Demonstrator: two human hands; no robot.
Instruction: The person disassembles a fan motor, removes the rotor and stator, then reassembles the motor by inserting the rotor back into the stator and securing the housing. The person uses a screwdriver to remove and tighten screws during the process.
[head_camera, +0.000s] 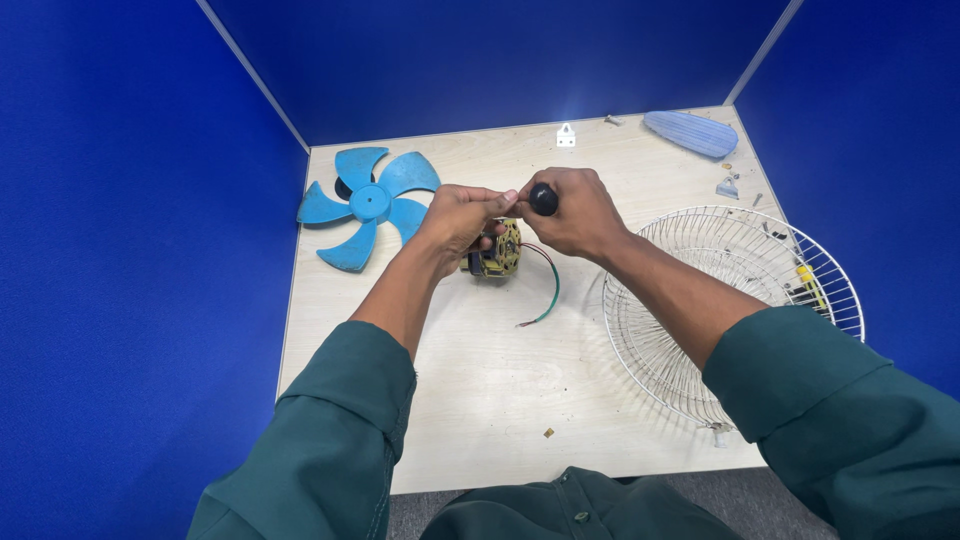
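Observation:
My left hand (457, 218) grips a small fan motor (497, 252) with yellowish windings, held just above the pale wooden table (480, 380). Green and red wires (545, 290) trail from the motor down onto the table. My right hand (574, 212) is closed around a tool with a round black handle end (543, 199), held right over the motor. The tool's tip is hidden behind my fingers.
A blue fan blade (368, 203) lies at the far left of the table. A white wire fan guard (735, 300) rests at the right edge. A light blue cover (690, 132), a white bracket (566, 135) and small parts lie at the back. Blue walls enclose the table.

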